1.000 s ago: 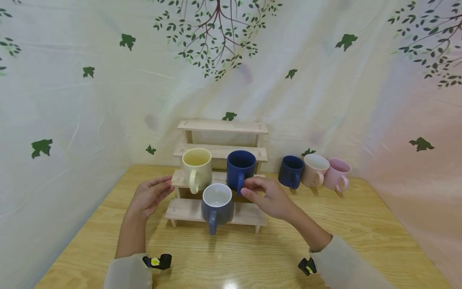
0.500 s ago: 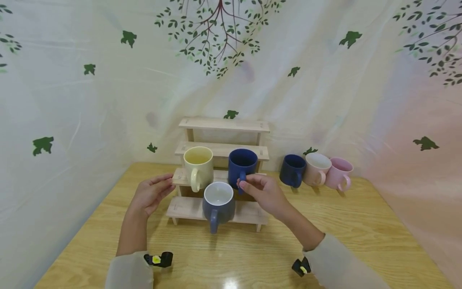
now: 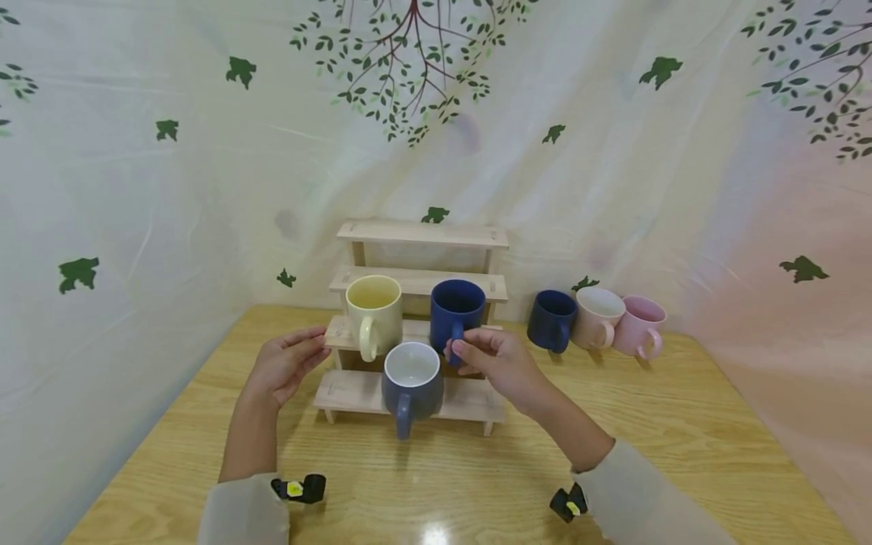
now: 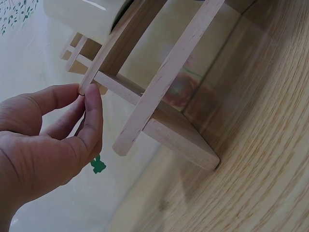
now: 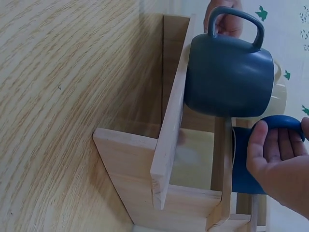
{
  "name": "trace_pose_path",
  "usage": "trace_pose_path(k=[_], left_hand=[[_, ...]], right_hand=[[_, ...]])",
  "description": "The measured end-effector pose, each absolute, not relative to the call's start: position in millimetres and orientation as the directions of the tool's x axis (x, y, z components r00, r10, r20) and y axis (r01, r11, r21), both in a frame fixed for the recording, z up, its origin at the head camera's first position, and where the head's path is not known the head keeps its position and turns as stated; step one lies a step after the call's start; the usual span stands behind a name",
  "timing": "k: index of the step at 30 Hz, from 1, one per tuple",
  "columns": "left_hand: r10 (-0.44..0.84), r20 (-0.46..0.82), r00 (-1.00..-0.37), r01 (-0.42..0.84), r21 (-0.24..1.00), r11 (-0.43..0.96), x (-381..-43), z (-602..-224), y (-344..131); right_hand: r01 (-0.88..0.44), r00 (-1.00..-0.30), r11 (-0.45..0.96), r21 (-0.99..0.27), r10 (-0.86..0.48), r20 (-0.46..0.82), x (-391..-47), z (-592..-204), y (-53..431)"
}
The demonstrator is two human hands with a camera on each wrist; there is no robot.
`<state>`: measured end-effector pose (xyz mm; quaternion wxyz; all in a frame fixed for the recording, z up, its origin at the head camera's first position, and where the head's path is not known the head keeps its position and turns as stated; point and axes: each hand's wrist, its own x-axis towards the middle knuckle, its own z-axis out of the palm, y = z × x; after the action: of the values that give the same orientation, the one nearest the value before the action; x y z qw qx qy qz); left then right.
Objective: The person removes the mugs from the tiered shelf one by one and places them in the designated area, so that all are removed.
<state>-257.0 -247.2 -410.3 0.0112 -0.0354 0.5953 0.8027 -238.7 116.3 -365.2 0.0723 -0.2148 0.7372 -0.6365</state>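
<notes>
A stepped wooden shelf (image 3: pixel 341 390) stands on the table. With thumb and fingertips, my left hand (image 3: pixel 289 367) pinches the left end of its second step from the bottom, seen close in the left wrist view. On that step sit a pale yellow mug (image 3: pixel 375 306) and, to its right, a blue mug (image 3: pixel 456 303), both upright. My right hand (image 3: pixel 507 371) grips the blue mug's handle; in the right wrist view its fingers curl behind the handle (image 5: pixel 282 121). One step lower, a grey-blue mug (image 3: pixel 412 393) with a white inside has its handle toward me.
Right of the shelf, a dark navy mug (image 3: pixel 550 322), a pale pink and white mug (image 3: pixel 596 322) and a pink mug (image 3: pixel 636 327) stand close together on the wooden table (image 3: pixel 647 424). A leaf-printed cloth (image 3: pixel 204 212) hangs behind the table.
My right fingers have closed further round the blue mug's handle, with fingertips now showing left of it. The left hand keeps its hold on the shelf. The mugs stay on their steps.
</notes>
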Motion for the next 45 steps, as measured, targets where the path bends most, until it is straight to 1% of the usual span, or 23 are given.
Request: trace_pose_path(k=[4, 7, 17, 25, 30, 35, 39, 45], left_hand=[[-0.024, -0.069, -0.997, -0.059, 0.954, -0.294, -256.0, -410.6, -247.4], [-0.023, -0.067, -0.997, -0.058, 0.954, -0.295, -255.6, -410.8, -247.6], [-0.014, -0.059, -0.998, -0.052, 0.947, -0.317, -256.7, -411.8, -247.7], [-0.012, -0.057, -0.998, -0.05, 0.943, -0.328, -255.6, -411.4, -248.4], [-0.011, -0.052, -0.999, -0.046, 0.943, -0.33, -255.8, -411.5, -248.4], [-0.013, -0.053, -0.999, -0.046, 0.943, -0.329, -256.2, -411.6, -248.1], [-0.018, -0.058, -0.998, -0.049, 0.947, -0.318, -256.1, -411.2, -247.9], [-0.02, -0.055, -0.998, -0.047, 0.951, -0.306, -256.4, -411.2, -247.8]], right_hand=[[-0.205, -0.867, 0.02, -0.979, -0.467, 0.172, -237.8, -365.3, 113.6], [-0.181, -0.859, -0.013, -0.983, -0.484, 0.165, -237.0, -365.1, 111.3], [-0.108, -0.891, -0.046, -0.993, -0.438, 0.117, -237.1, -367.3, 114.2], [-0.07, -0.927, -0.078, -0.995, -0.364, 0.093, -237.6, -366.8, 125.5], [-0.064, -0.961, -0.119, -0.991, -0.259, 0.094, -240.4, -368.2, 132.8], [-0.093, -0.98, -0.156, -0.983, -0.163, 0.119, -241.8, -368.8, 140.2], [-0.115, -0.984, -0.193, -0.974, -0.111, 0.138, -242.0, -369.7, 146.4], [-0.145, -0.982, -0.238, -0.96, -0.084, 0.169, -240.7, -370.4, 151.7]])
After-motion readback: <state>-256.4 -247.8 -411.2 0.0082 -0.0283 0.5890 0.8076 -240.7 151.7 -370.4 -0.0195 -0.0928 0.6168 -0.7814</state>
